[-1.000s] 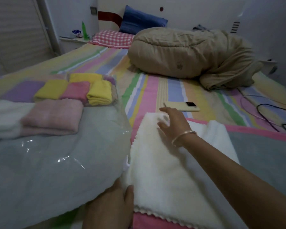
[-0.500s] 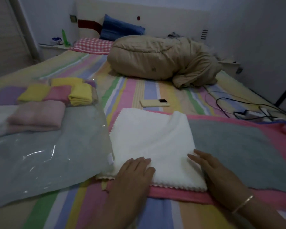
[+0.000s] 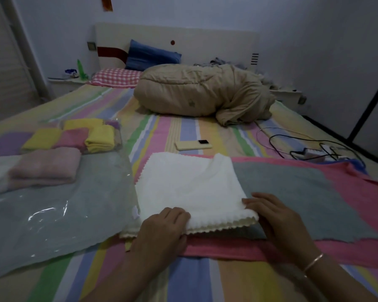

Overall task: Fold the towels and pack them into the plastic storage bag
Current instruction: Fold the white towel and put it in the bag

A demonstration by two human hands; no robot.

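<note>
The fluffy white towel with a scalloped cream hem [image 3: 190,188] lies folded once on the striped bed, on top of a flat grey towel [image 3: 297,197] and a pink towel [image 3: 369,205] spread beneath it, just beside the clear plastic storage bag [image 3: 52,214] at its left. The left hand [image 3: 162,232] curls over the near left corner and seems to pinch the hem, while the right hand [image 3: 275,216] rests at the near right corner with its fingertips [image 3: 248,201] touching the edge; whether that hand actually pinches the cloth cannot be told, since the thumb is out of sight. To fold well, I would lift both near corners together, carry them evenly to the far edge so the hems line up, then smooth the plush flat so the bundle stays compact enough for the bag. Take only the white layers, leaving the grey towel behind. Rolled yellow and pink towels [image 3: 74,136] and a folded pale pink towel [image 3: 46,166] lie by the bag's far end, but the film is so sheer in this dim light that whether they sit inside or on it is unclear, and its opening cannot be made out
</note>
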